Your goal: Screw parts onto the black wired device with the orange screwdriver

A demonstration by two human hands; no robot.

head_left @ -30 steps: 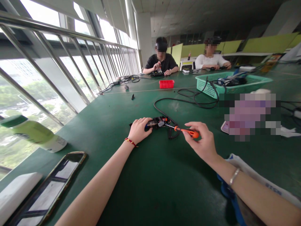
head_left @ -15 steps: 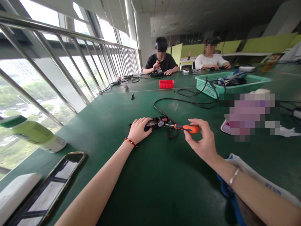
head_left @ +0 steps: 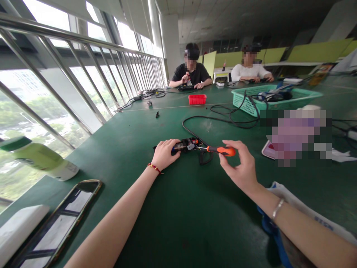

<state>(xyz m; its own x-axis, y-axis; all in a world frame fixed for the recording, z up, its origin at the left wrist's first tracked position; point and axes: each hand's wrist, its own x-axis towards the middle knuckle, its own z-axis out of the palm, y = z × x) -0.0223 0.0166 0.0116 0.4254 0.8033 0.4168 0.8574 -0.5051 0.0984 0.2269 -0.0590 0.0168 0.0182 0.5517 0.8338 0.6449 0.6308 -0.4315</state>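
My left hand point(head_left: 166, 153) is closed over one end of a black device with exposed inner parts point(head_left: 187, 144), holding it down on the green table point(head_left: 167, 219). The far end of that device lies under my palm, hidden. A screwdriver point(head_left: 221, 150) with an orange and black handle is in my right hand point(head_left: 241, 163), its handle end between thumb and fingers. Its thin shaft points left, the tip at the device's open insides; whether it sits in a screw is too small to tell. A black loop-shaped part point(head_left: 205, 158) lies just below the shaft.
A black cable point(head_left: 195, 118) runs from the device toward a green basket point(head_left: 248, 104). Beyond are a red bin point(head_left: 197, 99) and two seated people. At left lie a bottle point(head_left: 36, 158), a phone point(head_left: 67, 219) and a white box point(head_left: 22, 230). Blue-white cloth point(head_left: 290, 201) lies under my right forearm.
The screwdriver's handle appears turned slightly, its orange and black pattern shifted, and my right fingers have moved a little. My left hand and the device stay in place.
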